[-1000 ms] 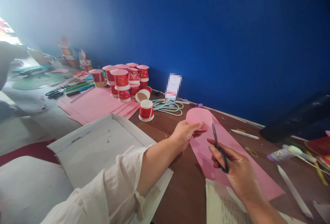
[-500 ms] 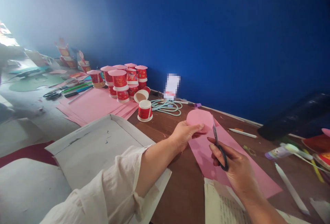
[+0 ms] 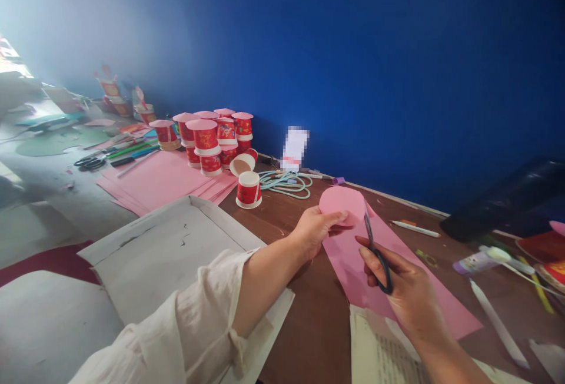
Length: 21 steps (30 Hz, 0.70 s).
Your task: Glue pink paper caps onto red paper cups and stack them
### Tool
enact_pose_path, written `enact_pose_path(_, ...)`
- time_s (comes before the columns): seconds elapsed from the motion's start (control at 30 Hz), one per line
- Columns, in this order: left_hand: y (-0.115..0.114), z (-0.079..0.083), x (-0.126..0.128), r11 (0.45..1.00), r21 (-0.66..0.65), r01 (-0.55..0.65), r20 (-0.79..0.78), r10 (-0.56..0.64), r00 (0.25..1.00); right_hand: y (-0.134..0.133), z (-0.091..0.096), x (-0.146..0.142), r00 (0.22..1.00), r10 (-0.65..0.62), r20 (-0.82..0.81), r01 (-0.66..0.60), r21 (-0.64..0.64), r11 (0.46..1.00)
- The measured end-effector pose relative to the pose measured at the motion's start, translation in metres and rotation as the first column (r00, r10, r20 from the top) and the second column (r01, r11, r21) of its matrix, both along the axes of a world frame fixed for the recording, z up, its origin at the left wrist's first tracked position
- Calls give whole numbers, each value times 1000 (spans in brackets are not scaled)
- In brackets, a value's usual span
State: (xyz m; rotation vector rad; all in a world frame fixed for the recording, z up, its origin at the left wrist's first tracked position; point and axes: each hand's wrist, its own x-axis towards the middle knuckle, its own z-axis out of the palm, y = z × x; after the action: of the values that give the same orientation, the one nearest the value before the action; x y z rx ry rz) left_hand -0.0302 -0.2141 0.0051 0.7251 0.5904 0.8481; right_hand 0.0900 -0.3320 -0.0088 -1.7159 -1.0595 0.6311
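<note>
Two hands over long pink paper sheet (image 3: 346, 266): left hand (image 3: 315, 228) pinching round pink paper disc (image 3: 342, 200) above sheet's far end; right hand (image 3: 406, 290) gripping black-handled metal scissors (image 3: 369, 229). Likely edge-trimming; next snip calls for feeding disc round steadily.

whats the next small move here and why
Probably turn the rounded pink piece slightly with the left hand, bringing more of its edge to the scissors. The left hand pinches the piece, and the right hand holds the scissors with their blades at its right edge, so a small turn would suit a curved cut.
</note>
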Motion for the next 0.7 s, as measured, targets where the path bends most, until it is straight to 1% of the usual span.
enact_pose_path(0.23,0,-2,1,1000,3,1,47,-1,999,-1,2,-3,999,-10,-32,11,31,999)
enact_pose_path(0.47,1,-4,1,1000,26,2,36,-2,999,-1,5,-4,999,-11,-42,12,25,1000)
enact_pose_path(0.7,3,-6,3,1000,12,-28,33,28,999,-2,3,-3,999,1,-45,0,24,1000)
